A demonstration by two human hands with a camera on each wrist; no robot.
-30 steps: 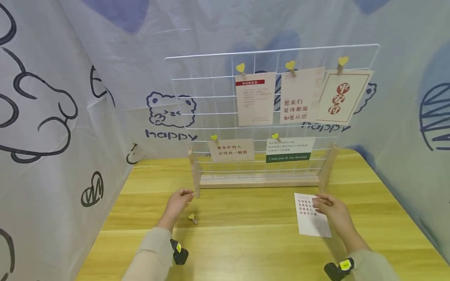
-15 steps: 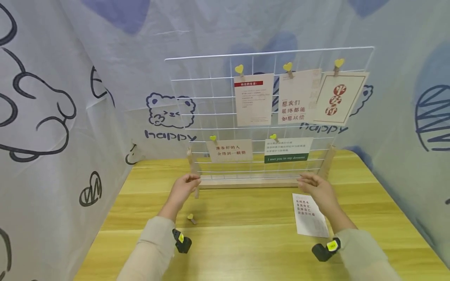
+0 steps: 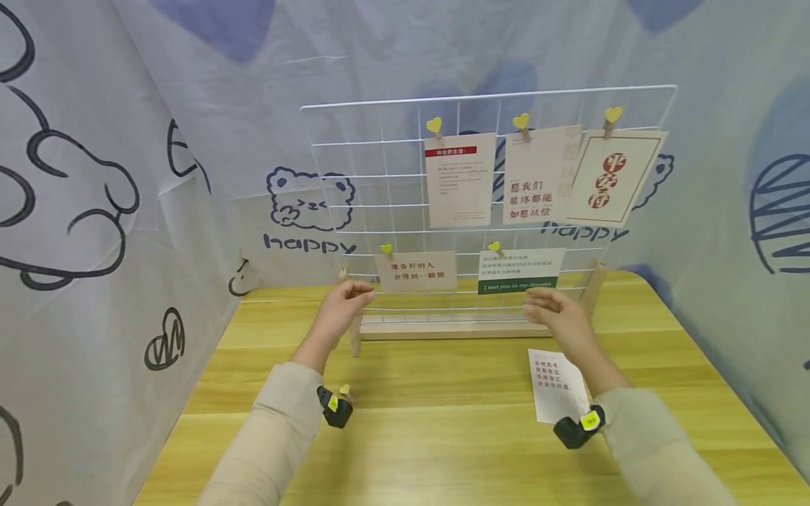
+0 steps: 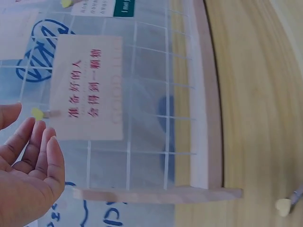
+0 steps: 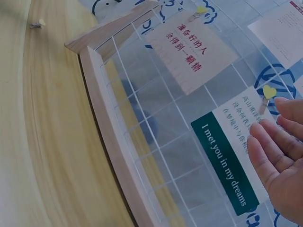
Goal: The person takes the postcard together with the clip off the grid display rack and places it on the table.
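A white wire grid [image 3: 405, 218] stands in a wooden base and carries several cards hung by yellow heart clips. My left hand [image 3: 342, 308] is raised before its lower left, nearest the card with two lines of red writing [image 3: 415, 272]; in the left wrist view its fingers bend loosely with nothing between them, close to that card's heart clip [image 4: 38, 113]. My right hand [image 3: 560, 316] is lifted in front of the green-and-white card [image 3: 520, 270], covering a little of its lower edge; its fingers are relaxed and hold nothing. Contact with the cards cannot be made out.
A loose white card [image 3: 557, 386] lies on the wooden table [image 3: 443, 436] below my right arm, which partly covers it. One loose heart clip [image 3: 344, 390] lies by my left wrist. Three larger cards, one with a red heading [image 3: 460, 179], hang along the grid's upper right. Printed cloth [image 3: 209, 91] encloses the table.
Both hands have risen from low over the table to the front of the grid's lower row. My right hand has come away from above the loose card, which stays lying there.
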